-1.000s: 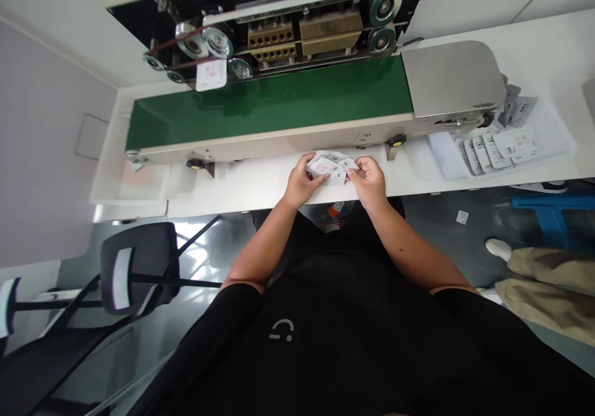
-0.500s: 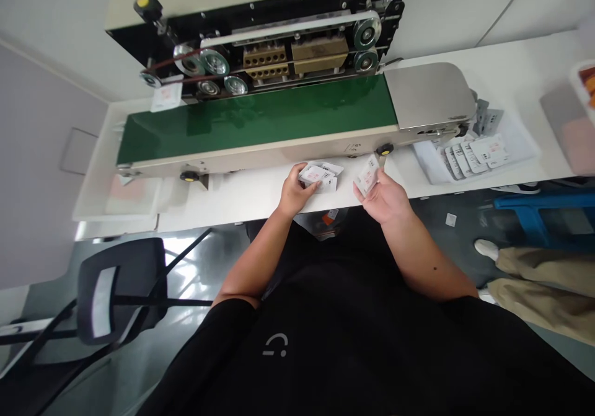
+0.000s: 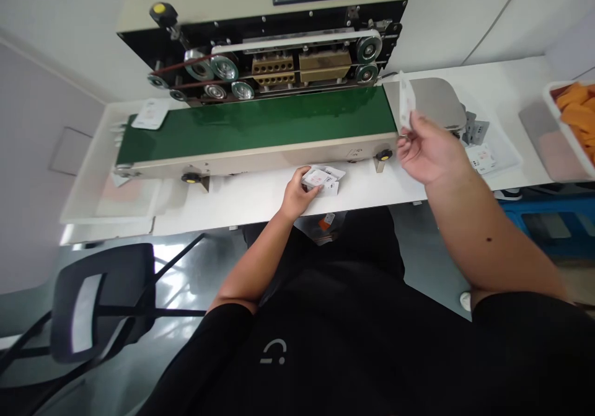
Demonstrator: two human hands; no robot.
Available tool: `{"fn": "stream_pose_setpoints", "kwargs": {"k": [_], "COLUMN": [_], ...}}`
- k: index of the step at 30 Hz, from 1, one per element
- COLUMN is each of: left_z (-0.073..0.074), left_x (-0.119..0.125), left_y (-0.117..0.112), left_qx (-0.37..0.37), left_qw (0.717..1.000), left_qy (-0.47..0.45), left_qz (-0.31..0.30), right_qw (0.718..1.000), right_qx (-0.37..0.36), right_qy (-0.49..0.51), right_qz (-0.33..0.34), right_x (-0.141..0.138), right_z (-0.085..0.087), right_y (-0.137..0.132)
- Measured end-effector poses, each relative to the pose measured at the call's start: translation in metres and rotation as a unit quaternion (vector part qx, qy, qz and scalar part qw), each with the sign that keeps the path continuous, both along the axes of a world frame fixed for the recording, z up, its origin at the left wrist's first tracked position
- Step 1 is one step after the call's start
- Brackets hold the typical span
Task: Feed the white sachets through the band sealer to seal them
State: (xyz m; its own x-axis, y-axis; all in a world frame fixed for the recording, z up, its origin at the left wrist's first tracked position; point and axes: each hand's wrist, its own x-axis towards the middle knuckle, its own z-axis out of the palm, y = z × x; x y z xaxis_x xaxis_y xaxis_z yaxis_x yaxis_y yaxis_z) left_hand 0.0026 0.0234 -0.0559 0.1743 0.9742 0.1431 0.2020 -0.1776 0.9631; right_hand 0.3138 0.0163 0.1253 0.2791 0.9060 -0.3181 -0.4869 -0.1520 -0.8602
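Note:
My left hand (image 3: 296,197) rests on the white table (image 3: 260,199), fingers closed on a small stack of white pouches (image 3: 324,179) with red and black print. My right hand (image 3: 425,149) is raised at the right end of the green conveyor belt (image 3: 260,124), pinching a single white pouch (image 3: 406,106) held upright on edge beside the metal infeed plate (image 3: 437,103). Another white pouch (image 3: 151,113) lies at the belt's far left end. The sealer's wheels and brass blocks (image 3: 297,69) run along the back of the belt.
A clear tray (image 3: 504,149) with more pouches sits right of the machine, partly hidden by my right hand. A white bin with orange items (image 3: 574,121) stands at far right. A white catch tray (image 3: 109,196) lies below the belt's left end. A black chair (image 3: 97,304) is at lower left.
My right hand took one pouch off the stack and carried it up and right to the belt's right end. The sealed pouch on the belt travelled left to its far end.

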Motion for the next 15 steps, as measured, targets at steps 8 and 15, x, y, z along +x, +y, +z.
{"fn": "stream_pose_setpoints", "kwargs": {"k": [8, 15], "left_z": [0.006, 0.009], "left_x": [0.000, 0.000], "left_y": [-0.001, -0.002], "left_qx": [0.002, 0.006], "left_qw": [1.000, 1.000], "left_qy": [0.008, 0.015], "left_qz": [-0.002, -0.008], "right_qw": [0.985, 0.960], "right_qx": [-0.046, 0.020], "right_qy": [-0.167, -0.278], "right_qz": [-0.011, 0.031], "right_x": [0.023, 0.010], "right_z": [0.029, 0.007], "right_y": [0.073, 0.119]}}
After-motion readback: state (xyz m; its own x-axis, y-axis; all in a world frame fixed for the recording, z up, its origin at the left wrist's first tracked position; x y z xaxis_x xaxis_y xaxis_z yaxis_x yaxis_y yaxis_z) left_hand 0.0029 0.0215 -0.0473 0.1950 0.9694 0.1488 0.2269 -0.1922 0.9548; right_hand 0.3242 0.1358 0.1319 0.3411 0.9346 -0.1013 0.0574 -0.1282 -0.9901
